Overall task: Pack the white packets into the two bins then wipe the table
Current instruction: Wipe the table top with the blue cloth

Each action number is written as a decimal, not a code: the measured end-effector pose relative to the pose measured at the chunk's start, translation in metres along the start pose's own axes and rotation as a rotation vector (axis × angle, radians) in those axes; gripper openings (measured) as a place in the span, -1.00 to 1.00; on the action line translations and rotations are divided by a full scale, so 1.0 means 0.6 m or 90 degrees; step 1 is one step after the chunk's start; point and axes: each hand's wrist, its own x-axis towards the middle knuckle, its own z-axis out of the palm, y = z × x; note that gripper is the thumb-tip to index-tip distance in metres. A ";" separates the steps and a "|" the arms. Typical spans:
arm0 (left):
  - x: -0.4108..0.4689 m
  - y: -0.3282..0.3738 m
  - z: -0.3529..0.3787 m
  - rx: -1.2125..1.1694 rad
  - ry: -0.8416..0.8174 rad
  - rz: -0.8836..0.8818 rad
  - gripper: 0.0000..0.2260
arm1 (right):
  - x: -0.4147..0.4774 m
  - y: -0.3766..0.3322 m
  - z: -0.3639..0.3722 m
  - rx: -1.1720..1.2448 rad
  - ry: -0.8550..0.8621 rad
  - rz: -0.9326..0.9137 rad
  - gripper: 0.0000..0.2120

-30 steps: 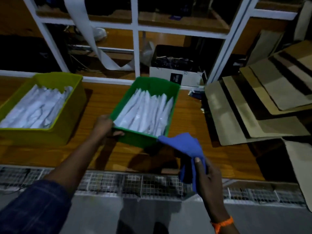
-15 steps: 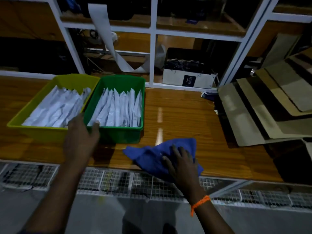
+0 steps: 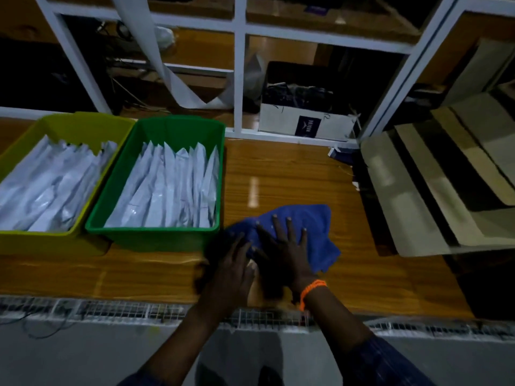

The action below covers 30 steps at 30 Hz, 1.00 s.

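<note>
So, the blue cloth (image 3: 309, 224) is laid bunched up on the bench (image 3: 292, 174), close to the front edge and just right of the green bin (image 3: 156, 238). It's pressed down by the right hand (image 3: 284, 246), which is laid flat on top with the fingers straight and spread wide. An orange wristband (image 3: 312, 291) is worn on that wrist.

The left hand (image 3: 234, 263) is placed right beside it. Its fingers are stretched out too and rested on the left end of the cloth, with nothing gripped. That hand is a bit blurred, so the exact contact can't really be made out.

The two bins are parked side by side at the left end of the bench. The yellow-green bin (image 3: 41, 243) is set furthest left and partly cut off by the picture edge, and the green one is tucked in next to it. Whether the walls touch can't be told. Both are packed with white packets (image 3: 172, 190), leaned in overlapping rows.

The right end of the bench is covered by overlapping cardboard sheets (image 3: 412, 196). A white frame (image 3: 239, 79) is stood along the back edge, and a box (image 3: 306, 126) can be seen behind it. A strip of wire mesh (image 3: 111, 310) is run along the front edge.
</note>
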 end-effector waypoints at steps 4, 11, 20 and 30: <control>0.078 0.005 0.071 0.156 -0.033 -0.008 -0.45 | 0.179 0.075 -0.008 -0.012 -0.027 0.031 -0.26; 0.107 -0.008 0.097 0.200 0.037 -0.026 -0.37 | 0.398 0.189 -0.061 0.081 0.006 0.078 -0.29; 0.134 0.014 0.075 0.271 -0.069 0.025 -0.42 | 0.266 0.217 -0.058 0.064 0.020 0.067 -0.27; 0.131 0.020 0.071 0.258 -0.059 0.033 -0.42 | 0.019 0.212 -0.059 0.086 0.024 0.111 -0.30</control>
